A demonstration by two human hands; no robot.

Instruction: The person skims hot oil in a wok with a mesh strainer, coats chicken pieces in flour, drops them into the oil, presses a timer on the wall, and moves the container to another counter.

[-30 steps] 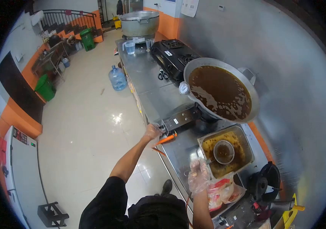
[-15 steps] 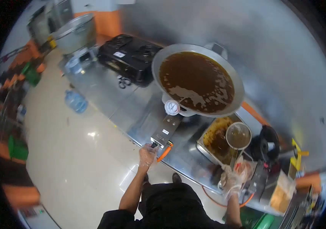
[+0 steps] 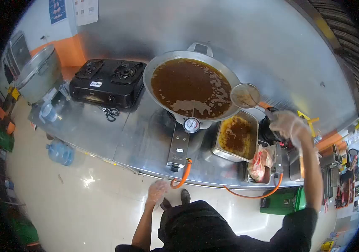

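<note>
My right hand [image 3: 289,126], in a clear plastic glove, grips the handle of a round mesh strainer [image 3: 245,95]. The strainer's bowl is held up at the right rim of a wide metal wok [image 3: 234,75] full of dark brown oil [image 3: 192,86]. A dial thermometer [image 3: 191,124] sits at the wok's front rim. My left hand [image 3: 157,192], also gloved, hangs off the counter's front edge near an orange gas hose [image 3: 182,178], fingers loosely apart and nothing seen in them. Just above it is the burner's control box [image 3: 178,149].
Right of the wok stands a metal pan [image 3: 236,134] with brown oily residue, beside a tray with a plastic bag [image 3: 258,166]. A black two-burner stove [image 3: 106,82] and scissors [image 3: 111,113] lie left. A green bin [image 3: 282,201] stands below; a water jug [image 3: 60,152] is on the floor.
My right hand has risen from beside the plastic bag, lifting the strainer from over the oily pan to the wok's rim. My left hand has come away from the burner's control. The view has turned.
</note>
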